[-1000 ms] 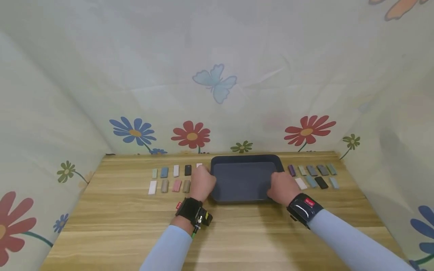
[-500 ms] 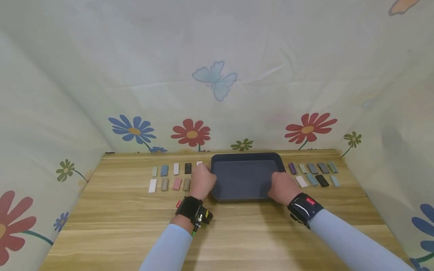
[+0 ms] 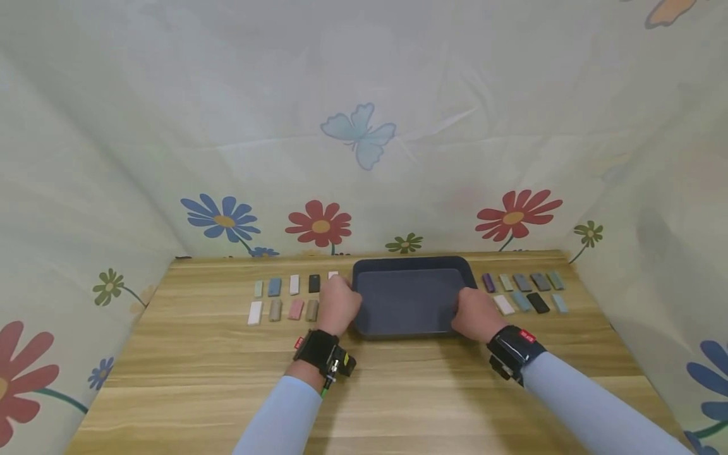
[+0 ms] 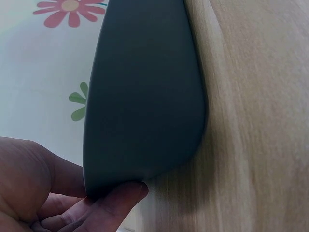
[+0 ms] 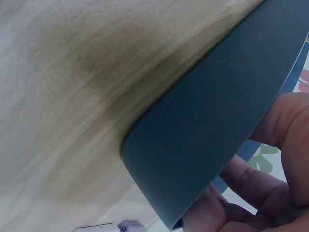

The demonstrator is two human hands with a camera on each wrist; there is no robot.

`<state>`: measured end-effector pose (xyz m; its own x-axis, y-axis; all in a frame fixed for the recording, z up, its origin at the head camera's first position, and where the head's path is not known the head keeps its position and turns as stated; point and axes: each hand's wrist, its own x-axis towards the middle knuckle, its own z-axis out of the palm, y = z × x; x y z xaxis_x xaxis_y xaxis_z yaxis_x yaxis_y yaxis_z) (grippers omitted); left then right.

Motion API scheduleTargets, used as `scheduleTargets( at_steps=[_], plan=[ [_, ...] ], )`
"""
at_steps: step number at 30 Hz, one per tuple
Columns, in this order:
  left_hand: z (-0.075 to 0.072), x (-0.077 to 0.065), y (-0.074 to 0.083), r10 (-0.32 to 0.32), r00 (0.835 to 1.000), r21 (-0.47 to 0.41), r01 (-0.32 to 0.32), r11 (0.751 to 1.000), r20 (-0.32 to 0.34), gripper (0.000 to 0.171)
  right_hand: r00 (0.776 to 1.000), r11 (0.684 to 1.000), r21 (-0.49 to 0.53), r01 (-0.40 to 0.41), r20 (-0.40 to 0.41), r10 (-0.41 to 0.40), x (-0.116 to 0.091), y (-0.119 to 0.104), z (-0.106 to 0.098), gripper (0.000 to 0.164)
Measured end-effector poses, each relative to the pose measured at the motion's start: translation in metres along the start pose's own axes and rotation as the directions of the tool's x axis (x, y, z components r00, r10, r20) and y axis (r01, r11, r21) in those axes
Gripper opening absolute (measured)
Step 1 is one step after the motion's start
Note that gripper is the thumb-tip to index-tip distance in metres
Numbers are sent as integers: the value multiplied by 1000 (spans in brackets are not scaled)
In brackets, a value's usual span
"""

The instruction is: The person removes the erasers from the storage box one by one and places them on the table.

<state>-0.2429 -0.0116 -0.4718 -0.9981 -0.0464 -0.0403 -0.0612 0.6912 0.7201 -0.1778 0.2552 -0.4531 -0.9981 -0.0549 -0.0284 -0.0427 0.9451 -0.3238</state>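
Observation:
A dark grey-blue rectangular tray [image 3: 409, 303] with raised sides stands on the wooden table, its inside bare. My left hand [image 3: 339, 306] grips its left side near the front corner. In the left wrist view, the thumb and fingers of that hand [image 4: 63, 198] pinch the edge of the tray wall [image 4: 145, 96]. On the opposite side, my right hand [image 3: 479, 314] holds the tray near its front right corner. The right wrist view shows the fingers of this hand [image 5: 256, 188] curled at the rim, partly hidden behind the tray wall [image 5: 203, 121].
Several small coloured rectangular pieces lie in two rows left of the tray, including a pink piece [image 3: 296, 309]. Several more lie to its right, among them a black piece [image 3: 538, 303] and a purple piece [image 3: 488, 282]. A floral curtain [image 3: 364, 189] closes off the back and sides.
The view shifts slightly. Both hands stay at the tray's sides, and the right hand and wrist turn a little to the right. The tray shows no clear movement on the table.

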Motion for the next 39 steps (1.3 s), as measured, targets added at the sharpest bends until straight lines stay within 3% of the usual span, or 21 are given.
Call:
scheduleTargets(
  at_steps=[7,14,19,24,29,33,39],
  plan=[
    [2,1,-2,11,1000,6,-11,1000,-17,21,999,999,29,-34,12,34,-2,0,-1,30],
    [3,0,-3,7,1000,7,-7,1000,-15,21,998,998,43,-44,48,42,1,3,0,6],
    [2,-1,-2,8,1000,7,-8,1000,-13,23,1000,992,125,3,24,-7,2,9,-7,16],
    [0,-3,1,1,1000,1,-1,1000,-16,23,999,978,207,16,-42,-8,2,19,-35,26],
    [3,-4,4,-11,1000,4,11,1000,3,23,992,976,210,-65,-90,85,-4,46,-71,32],
    [3,-5,5,-5,1000,22,5,1000,-13,23,981,980,166,-109,-141,133,-8,85,-94,34],
    [-1,-6,7,-12,1000,41,13,999,-15,23,965,979,103,-174,-178,190,-15,151,-106,34]
  ],
)
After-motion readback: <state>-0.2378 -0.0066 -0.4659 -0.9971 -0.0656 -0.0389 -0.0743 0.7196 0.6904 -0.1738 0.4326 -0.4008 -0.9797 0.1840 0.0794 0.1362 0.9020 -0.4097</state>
